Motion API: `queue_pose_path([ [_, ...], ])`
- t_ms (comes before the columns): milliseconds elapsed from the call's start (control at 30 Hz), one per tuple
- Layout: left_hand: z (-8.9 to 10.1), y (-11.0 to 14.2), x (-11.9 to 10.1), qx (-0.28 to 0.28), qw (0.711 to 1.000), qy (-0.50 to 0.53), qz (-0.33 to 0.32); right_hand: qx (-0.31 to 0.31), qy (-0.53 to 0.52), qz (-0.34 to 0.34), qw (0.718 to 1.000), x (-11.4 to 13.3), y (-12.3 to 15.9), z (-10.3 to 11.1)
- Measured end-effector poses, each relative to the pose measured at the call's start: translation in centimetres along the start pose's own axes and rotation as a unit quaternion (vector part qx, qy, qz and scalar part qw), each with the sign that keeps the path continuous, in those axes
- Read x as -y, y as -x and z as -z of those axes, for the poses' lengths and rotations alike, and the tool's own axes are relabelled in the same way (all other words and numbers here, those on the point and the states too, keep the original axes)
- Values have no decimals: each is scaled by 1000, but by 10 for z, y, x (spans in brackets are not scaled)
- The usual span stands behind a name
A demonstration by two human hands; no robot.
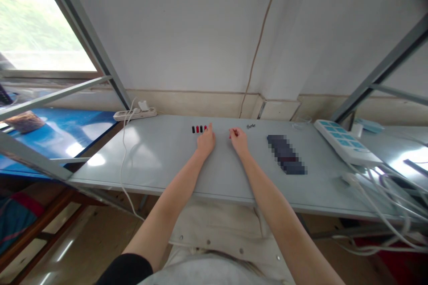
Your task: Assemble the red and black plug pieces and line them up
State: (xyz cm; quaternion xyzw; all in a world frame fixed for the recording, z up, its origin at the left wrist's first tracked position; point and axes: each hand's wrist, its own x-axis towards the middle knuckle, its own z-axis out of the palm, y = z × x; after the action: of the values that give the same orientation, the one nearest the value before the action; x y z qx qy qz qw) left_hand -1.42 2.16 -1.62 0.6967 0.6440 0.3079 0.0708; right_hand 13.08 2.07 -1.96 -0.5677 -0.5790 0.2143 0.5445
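Observation:
Several small cylinders stand in a row on the grey table (157,151), black (193,129) and red (197,129) by turns. My left hand (206,141) is at the right end of this row, one finger stretched forward beside the last red cylinder (205,128). It partly covers that piece; whether it touches it is unclear. My right hand (238,141) rests a short way to the right, fingers pinched around something small and dark reddish that I cannot make out. Beyond the right hand lies a little group of small metallic pieces (250,126).
A dark, pixelated flat object (286,155) lies to the right. Farther right are a white power strip with blue panels (346,140) and tangled cables (384,205). At the back left sits another power strip (135,114), its white cord (124,151) hanging over the front edge.

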Motion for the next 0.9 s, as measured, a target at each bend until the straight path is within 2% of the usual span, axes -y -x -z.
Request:
queue_pose_path([
  [67,-1,-2,1,-22,998,57,-8,2,1,2,1000,-1,0,0],
  [133,-1,-4,1,-24,987,157,-16,8,7,3,1000,-2,-1,-1],
  [200,-2,-5,-1,-3,959,282,-5,14,22,7,1000,-2,-1,-3],
  [300,-1,-2,-6,42,899,435,30,23,39,20,999,1,0,-5],
  [367,1,1,-10,68,868,491,36,43,31,22,998,4,2,-5],
  [433,4,4,-13,90,850,517,34,64,17,19,998,6,3,-5],
  [500,6,5,-14,105,846,522,32,73,5,15,997,6,3,-5],
  [667,3,6,-12,123,858,499,1,68,-41,-6,997,3,1,-5],
  [900,1,5,-11,100,868,486,18,62,-80,-13,995,5,2,-5],
])
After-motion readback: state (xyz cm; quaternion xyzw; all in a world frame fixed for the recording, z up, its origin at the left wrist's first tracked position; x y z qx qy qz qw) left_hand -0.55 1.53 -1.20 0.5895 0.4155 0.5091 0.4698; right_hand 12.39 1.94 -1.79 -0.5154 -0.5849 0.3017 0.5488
